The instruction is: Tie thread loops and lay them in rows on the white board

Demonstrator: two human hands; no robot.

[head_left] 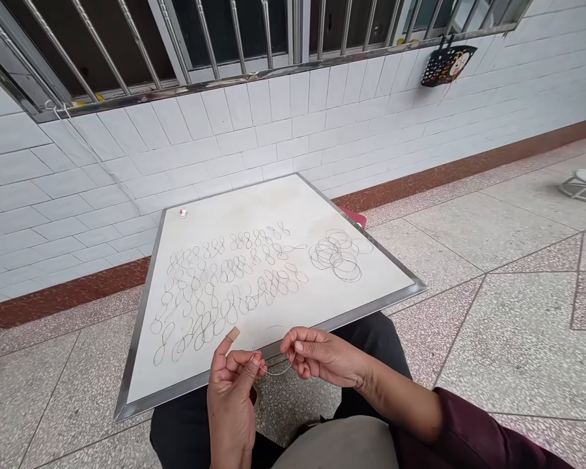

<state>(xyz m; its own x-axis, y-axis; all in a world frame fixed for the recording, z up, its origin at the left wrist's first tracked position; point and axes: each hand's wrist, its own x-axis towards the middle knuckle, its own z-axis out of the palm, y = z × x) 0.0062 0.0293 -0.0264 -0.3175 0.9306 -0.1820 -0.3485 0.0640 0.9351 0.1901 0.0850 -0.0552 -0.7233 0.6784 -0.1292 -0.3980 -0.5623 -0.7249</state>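
Loops (241,265) and rings (331,254) beyond hands (231,384)

Loops (229,276) at left on the table (283,202), rings (334,255) at right — wall (293,124) behind

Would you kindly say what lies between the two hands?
In the head view, a thin curved strand runs from the left hand to the right hand.

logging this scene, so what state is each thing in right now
Left hand: fingers pinching the thin loop
Right hand: fingers closed on the same loop
Thin loop: curved, held between both hands
Figure-eight loops: laid out in rows
Round loops: overlapping in a pile
Table: flat, loops on top
Basket: hanging
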